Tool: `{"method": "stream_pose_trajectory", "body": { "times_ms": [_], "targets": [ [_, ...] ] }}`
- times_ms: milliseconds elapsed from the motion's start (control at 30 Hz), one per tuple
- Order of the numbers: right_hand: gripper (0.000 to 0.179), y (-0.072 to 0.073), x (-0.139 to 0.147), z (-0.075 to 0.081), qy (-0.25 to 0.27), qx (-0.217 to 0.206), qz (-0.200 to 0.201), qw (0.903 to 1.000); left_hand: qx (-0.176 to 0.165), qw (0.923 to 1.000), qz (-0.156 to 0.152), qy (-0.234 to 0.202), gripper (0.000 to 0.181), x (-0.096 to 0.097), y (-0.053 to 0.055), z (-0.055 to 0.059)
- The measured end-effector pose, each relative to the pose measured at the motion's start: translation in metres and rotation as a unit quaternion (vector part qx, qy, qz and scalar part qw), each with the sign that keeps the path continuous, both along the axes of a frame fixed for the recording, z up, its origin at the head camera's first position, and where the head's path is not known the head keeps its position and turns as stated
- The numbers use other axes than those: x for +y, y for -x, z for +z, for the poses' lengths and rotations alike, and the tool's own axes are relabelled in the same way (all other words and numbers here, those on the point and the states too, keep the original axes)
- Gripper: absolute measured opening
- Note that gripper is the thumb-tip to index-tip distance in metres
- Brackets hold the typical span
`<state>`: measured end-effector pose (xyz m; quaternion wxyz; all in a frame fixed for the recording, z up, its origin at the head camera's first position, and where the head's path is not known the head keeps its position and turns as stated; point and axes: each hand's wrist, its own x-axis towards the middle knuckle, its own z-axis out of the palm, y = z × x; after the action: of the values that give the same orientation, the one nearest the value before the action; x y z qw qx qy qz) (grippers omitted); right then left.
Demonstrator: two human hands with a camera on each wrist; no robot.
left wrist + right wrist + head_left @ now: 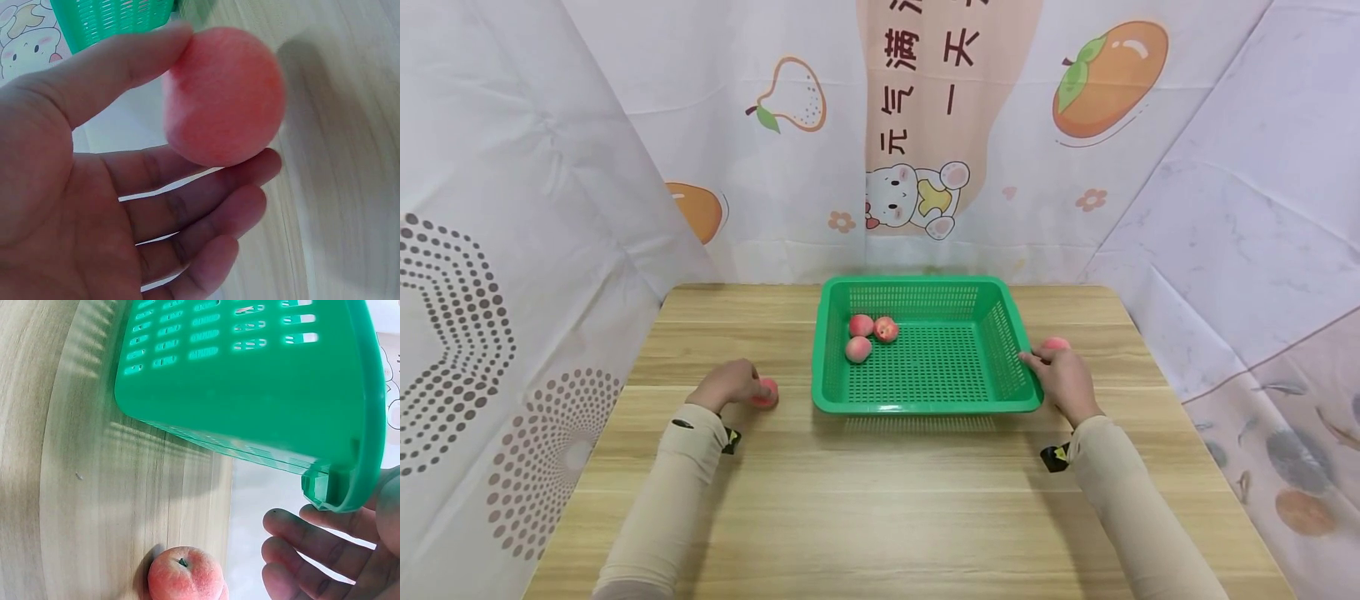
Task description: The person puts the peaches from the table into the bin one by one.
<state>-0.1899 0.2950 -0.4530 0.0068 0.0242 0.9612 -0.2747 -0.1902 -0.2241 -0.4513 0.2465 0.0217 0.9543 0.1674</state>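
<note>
My left hand (730, 385) is left of the green plastic basket (815, 367), pinching a pinkish-red peach (225, 94) between thumb and fingers. In the left wrist view the other fingers spread below the fruit. My right hand (1066, 383) is at the basket's right rim, its thumb over the edge and its fingers outside below it; the right wrist view shows the rim (369, 425) between them. Three peaches (859, 349) lie inside the basket at its left. Just beyond my right hand another peach (184, 575) rests on the table, partly hidden by that hand in the head view.
The wood-grain table (880, 500) stretches toward me in front of the basket. A printed curtain (820, 167) hangs right behind the table's far edge, and more patterned cloth encloses both sides.
</note>
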Motion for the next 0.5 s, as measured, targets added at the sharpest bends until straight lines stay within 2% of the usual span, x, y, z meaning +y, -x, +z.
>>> {"method": "stream_pose_trajectory", "body": {
  "times_ms": [300, 500],
  "targets": [
    [0.048, -0.0003, -0.0001, 0.0013, 0.001, -0.006, -0.001, 1.0000, 0.028, 0.9988, 0.039, -0.013, 0.053, 0.0009, 0.0004, 0.0052],
    [0.047, -0.0007, 0.0000, 0.0013, 0.002, 0.001, -0.001, 1.0000, 0.056, 0.9970, 0.049, -0.022, 0.058, -0.0001, 0.0028, 0.0038]
  ]
}}
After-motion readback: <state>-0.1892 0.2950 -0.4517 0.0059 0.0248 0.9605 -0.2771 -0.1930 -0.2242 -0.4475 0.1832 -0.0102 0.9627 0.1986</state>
